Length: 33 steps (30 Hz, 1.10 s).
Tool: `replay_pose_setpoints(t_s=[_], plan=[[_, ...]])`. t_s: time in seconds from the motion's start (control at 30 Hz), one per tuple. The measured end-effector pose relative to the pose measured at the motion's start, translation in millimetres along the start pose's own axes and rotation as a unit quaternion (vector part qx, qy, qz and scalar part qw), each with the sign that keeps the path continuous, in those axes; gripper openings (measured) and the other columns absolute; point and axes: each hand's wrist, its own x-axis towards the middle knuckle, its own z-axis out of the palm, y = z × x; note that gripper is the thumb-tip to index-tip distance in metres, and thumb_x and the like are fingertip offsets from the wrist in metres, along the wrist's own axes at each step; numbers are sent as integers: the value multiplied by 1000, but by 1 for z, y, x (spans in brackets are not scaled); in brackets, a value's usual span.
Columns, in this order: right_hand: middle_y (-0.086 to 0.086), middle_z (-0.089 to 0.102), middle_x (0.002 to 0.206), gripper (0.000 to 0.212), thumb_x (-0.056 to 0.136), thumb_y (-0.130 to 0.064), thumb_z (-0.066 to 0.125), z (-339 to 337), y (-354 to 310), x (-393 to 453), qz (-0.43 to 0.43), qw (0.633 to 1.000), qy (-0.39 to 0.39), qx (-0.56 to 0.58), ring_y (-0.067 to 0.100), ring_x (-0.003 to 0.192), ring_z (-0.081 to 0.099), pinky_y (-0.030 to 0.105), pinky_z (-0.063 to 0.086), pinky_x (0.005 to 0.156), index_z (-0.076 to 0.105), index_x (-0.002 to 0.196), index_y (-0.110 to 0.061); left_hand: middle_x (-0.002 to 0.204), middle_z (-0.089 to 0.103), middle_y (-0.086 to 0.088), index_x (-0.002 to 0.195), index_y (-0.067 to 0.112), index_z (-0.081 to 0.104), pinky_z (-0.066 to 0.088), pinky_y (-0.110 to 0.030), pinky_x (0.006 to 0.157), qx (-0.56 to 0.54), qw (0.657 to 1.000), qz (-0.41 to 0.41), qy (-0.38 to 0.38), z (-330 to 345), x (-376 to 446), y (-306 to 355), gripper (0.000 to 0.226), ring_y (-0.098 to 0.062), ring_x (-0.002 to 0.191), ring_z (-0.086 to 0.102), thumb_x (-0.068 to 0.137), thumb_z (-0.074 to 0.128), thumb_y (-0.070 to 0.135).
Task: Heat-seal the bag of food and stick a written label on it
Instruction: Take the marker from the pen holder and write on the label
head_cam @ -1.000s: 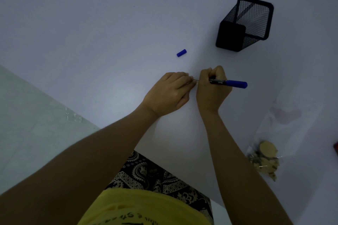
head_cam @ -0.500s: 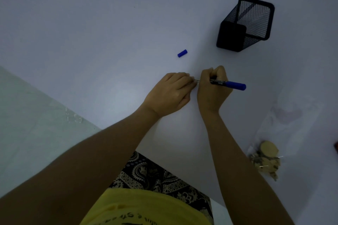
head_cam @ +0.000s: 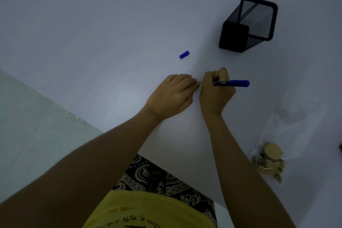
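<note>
Barely anything has shifted over the last second: my right hand stays clamped on the pen, tip at the small label that my left hand's closed fingertips pin to the table, so I judge writing unfinished. Pen's long axis lies left-right, blue end pointing right. Outward, the cap lies apart; the bag of food waits at lower right.

A black mesh pen holder lies tipped on its side on the white bench at about one o'clock, its open mouth facing up and right. Past the bench's near edge, pale floor shows at eight o'clock, a small clear scrap lying on it.
</note>
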Motion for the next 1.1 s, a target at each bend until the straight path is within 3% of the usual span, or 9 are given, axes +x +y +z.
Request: replay_pose_setpoints(t_s=[1.1], plan=[[-12, 39, 49, 44, 87, -3, 56, 1, 2, 0, 4, 1000, -9, -6, 1, 40, 41, 9, 33, 42, 33, 58, -27, 109, 70, -10, 109, 5, 67, 46, -34, 93, -3, 1000, -4, -7, -1, -1, 0, 26, -25, 104, 64, 89, 57, 18]])
